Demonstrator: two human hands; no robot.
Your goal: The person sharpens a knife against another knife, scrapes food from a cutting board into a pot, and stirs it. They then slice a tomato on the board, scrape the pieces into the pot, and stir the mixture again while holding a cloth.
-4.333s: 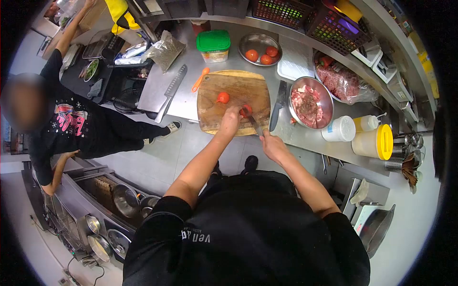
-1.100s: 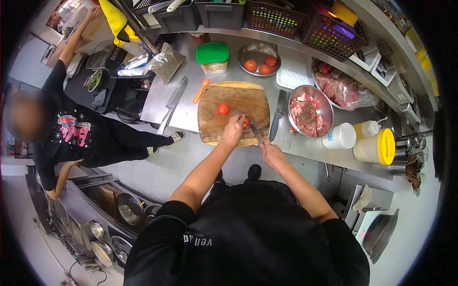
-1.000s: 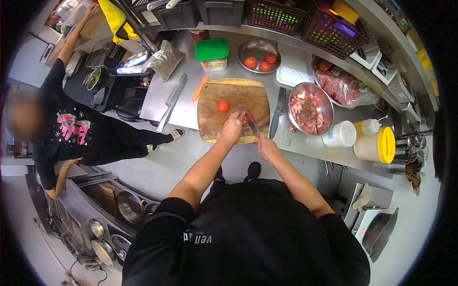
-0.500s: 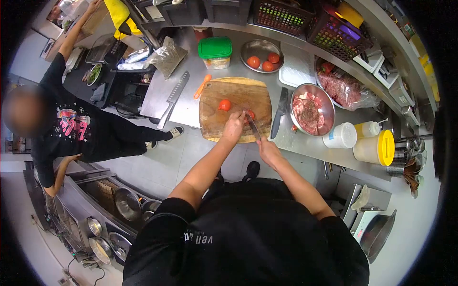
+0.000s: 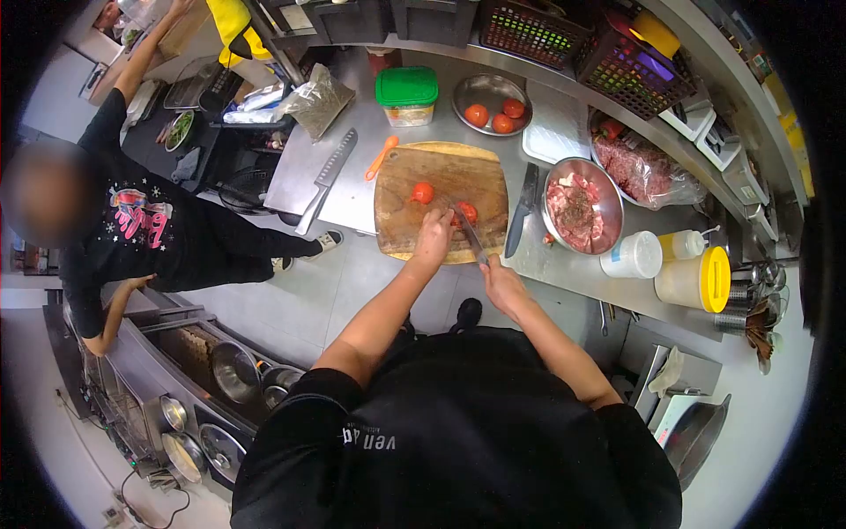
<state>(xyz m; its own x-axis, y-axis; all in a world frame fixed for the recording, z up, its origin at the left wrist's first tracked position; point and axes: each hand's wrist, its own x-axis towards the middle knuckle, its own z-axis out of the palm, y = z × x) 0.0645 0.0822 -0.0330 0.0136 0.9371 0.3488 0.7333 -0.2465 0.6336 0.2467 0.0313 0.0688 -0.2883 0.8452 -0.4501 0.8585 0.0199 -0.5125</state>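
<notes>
My right hand (image 5: 505,284) is closed around the handle of a kitchen knife (image 5: 473,240), whose blade points away from me over the wooden cutting board (image 5: 397,227). The blade lies against a cut tomato (image 5: 467,212), with red flesh showing beside it. At the blade's left, my left hand (image 5: 433,236) has its fingers bent together at the tomato's edge; the fingertips are partly hidden. Another tomato piece (image 5: 422,192) rests on the board just beyond my left hand.
Right of the board lie a dark knife (image 5: 523,210) and a bowl of seasoned meat (image 5: 577,212). Behind are a bowl (image 5: 515,86) with tomatoes and a green-lidded tub (image 5: 407,86). A large knife (image 5: 328,181) and orange peeler (image 5: 382,159) lie left. A person (image 5: 132,212) stands at left.
The whole view has shifted slightly. The knife blade now reaches a little farther across the tomato, and more of the tomato shows to its right. My left hand stays beside it.
</notes>
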